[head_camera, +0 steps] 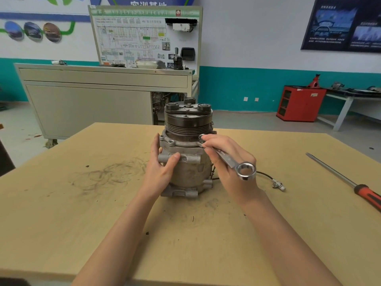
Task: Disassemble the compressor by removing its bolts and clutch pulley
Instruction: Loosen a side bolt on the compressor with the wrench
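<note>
A grey metal compressor (190, 172) stands upright in the middle of the wooden table (82, 203). Its dark grooved clutch pulley (188, 125) is on top, with three round pads on the front plate. My left hand (162, 168) grips the housing's left side, thumb across a mounting lug. My right hand (228, 162) holds a silver combination wrench (231, 159). The wrench's far end sits at the flange on the right, just under the pulley, where a bolt head is hidden by my fingers. Its ring end points toward me.
A long screwdriver (348, 182) with a red and black handle lies at the table's right. The compressor's black wire ends in a small connector (278, 185) to the right of the compressor. Behind the table stand a beige cabinet (92, 100) and a red tool cart (299, 104).
</note>
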Demonstrator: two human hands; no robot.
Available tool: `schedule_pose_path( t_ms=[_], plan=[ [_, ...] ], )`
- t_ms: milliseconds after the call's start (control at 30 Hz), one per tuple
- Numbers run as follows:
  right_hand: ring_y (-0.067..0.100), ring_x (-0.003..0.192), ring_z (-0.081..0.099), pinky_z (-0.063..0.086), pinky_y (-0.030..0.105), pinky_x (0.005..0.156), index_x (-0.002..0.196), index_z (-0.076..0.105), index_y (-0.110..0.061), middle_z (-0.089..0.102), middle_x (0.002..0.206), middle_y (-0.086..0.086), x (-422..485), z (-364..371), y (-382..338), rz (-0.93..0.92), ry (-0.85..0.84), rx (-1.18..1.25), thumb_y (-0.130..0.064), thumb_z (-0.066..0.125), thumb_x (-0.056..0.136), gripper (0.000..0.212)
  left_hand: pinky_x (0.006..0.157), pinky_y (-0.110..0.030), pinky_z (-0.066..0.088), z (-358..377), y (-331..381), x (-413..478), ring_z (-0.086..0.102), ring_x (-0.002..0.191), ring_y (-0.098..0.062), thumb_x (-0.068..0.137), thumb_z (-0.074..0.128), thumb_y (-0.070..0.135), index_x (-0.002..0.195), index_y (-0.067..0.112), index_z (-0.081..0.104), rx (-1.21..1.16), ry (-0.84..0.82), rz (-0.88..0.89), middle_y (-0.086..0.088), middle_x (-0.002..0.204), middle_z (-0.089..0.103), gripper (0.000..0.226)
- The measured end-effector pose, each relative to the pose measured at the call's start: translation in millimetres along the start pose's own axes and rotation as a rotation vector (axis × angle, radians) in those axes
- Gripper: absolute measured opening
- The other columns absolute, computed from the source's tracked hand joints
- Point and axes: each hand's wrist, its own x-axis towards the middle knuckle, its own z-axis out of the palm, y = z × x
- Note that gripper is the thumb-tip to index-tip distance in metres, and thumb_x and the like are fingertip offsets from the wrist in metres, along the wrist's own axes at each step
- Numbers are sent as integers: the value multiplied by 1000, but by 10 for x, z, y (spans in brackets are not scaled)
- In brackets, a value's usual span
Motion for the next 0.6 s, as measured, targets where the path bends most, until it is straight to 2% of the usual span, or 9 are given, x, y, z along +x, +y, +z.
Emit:
schedule_pose_path(
  t_ms=[67,167,233,300,367,433,500,600],
  plan=[
    [18,89,67,56,28,80,90,66,6,68,94,12,14,20,-3,50,14,47,-26,45,97,38,103,-23,35,-4,-7,7,37,135,-13,91,59,29,152,29,17,-1,9,6,4,152,34,73],
    [13,82,68,58,30,71,89,59,-11,65,93,-1,41,34,-7,313,113,274,-19,42,96,20,106,-25,34,1,-12,20,36,137,-14,92,59,28,152,29,17,2,14,-3,4,153,32,73],
    [17,78,70,57,28,68,87,54,-17,67,90,2,64,31,42,497,173,467,-19,38,97,19,101,-18,35,3,-12,19,35,137,-12,92,59,29,152,30,17,4,16,-7,5,153,32,73],
    [23,76,70,56,27,67,85,53,-11,70,85,7,95,-11,155,693,202,665,-16,32,99,26,98,-14,34,1,-13,15,35,137,-12,92,59,29,151,30,16,-2,20,-10,6,153,32,73],
    [25,74,70,56,27,66,83,53,-6,72,81,9,152,-65,273,906,199,863,-15,29,102,32,102,-20,33,-2,-12,12,34,137,-13,92,58,28,151,31,16,-5,20,-9,6,153,31,73],
    [25,72,70,56,26,64,83,54,-4,72,80,12,208,-90,333,1037,213,1011,-17,29,103,34,101,-19,33,-2,-9,11,34,137,-12,92,58,28,151,32,15,-6,17,-13,6,153,31,73],
    [24,72,71,56,25,63,84,56,-3,72,79,13,242,-79,317,1026,291,1022,-21,32,102,36,94,-12,35,-4,-3,11,35,136,-11,92,58,29,151,33,15,-13,8,-16,7,153,32,73],
    [22,71,72,56,24,61,84,61,-8,73,76,7,243,-50,213,821,363,693,-28,37,101,35,100,-20,34,-11,1,14,35,137,-12,92,58,30,150,36,14,-12,4,-24,8,153,31,74]
  ],
)
